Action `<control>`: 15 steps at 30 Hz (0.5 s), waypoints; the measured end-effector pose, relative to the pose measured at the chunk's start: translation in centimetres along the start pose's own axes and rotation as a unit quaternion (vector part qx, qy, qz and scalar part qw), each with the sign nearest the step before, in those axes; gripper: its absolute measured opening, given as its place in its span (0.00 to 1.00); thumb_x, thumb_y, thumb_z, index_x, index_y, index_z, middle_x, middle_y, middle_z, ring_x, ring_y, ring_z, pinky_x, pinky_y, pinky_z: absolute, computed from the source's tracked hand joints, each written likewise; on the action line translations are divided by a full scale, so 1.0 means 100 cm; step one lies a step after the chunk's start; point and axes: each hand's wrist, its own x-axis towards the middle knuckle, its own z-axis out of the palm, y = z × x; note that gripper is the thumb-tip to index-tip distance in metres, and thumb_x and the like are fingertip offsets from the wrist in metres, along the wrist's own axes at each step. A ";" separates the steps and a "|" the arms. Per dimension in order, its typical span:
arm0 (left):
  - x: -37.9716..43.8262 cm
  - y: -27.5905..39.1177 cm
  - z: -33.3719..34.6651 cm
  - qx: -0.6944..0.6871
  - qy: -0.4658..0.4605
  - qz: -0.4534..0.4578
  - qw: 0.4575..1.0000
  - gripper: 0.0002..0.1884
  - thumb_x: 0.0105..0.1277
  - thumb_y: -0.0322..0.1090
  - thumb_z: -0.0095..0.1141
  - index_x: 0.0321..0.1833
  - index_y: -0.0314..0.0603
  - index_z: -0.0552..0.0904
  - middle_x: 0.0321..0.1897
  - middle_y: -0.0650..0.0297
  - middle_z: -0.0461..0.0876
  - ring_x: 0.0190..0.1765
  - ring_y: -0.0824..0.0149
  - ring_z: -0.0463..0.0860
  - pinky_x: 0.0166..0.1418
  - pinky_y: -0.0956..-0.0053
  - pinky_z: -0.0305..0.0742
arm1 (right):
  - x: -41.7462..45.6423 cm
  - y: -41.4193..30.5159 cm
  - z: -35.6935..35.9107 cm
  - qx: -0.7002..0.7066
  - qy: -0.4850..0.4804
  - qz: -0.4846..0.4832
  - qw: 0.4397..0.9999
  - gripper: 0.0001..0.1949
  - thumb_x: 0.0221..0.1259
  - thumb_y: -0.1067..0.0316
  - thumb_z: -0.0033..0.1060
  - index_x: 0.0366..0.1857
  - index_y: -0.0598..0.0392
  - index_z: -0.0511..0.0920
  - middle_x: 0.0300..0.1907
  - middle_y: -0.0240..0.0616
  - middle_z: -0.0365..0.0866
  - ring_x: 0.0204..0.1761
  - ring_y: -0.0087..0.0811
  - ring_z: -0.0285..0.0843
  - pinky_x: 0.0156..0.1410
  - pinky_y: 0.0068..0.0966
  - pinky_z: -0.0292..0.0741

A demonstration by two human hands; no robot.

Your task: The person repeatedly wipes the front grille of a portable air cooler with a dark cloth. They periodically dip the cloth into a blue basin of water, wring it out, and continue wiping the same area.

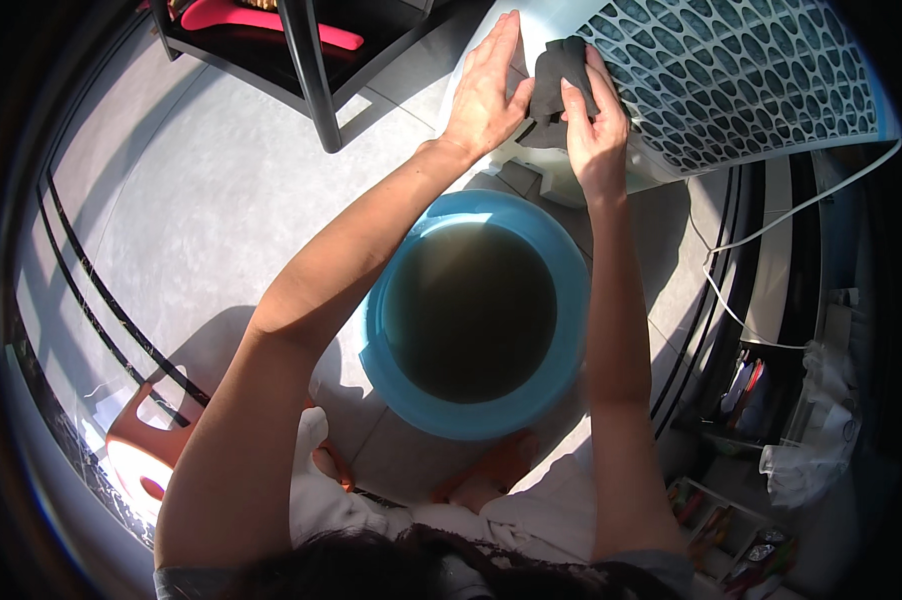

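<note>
My right hand (601, 135) grips a crumpled dark grey cloth (556, 90) at the near edge of a white appliance (657, 166). The appliance has a grille (728, 82) of oval holes. To the left of the cloth, my left hand (484, 101) is extended with its thumb apart and holds nothing. It lies at the appliance's pale side; whether the palm touches it cannot be seen. Below and between my forearms stands a round light blue plastic bucket (572, 322), with dark, murky water (469, 315) in it.
A black rack (319, 82) with a pink object (271, 24) stands at the upper left. An orange plastic stool (139, 442) is at lower left. A white cable (811, 201) hangs from the appliance towards shelves and a clear plastic bag (811, 450) on the right. Orange slippers (496, 465) are by the bucket.
</note>
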 end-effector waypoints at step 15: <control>-0.004 -0.014 -0.006 0.007 -0.041 0.002 0.999 0.42 0.64 0.26 0.63 0.81 0.46 0.58 0.79 0.52 0.60 0.77 0.49 0.63 0.80 0.63 0.60 | -0.066 0.029 -0.006 -0.315 -0.052 -0.087 0.944 0.21 0.60 0.64 0.64 0.58 0.55 0.80 0.71 0.40 0.72 0.53 0.41 0.83 0.56 0.36 0.76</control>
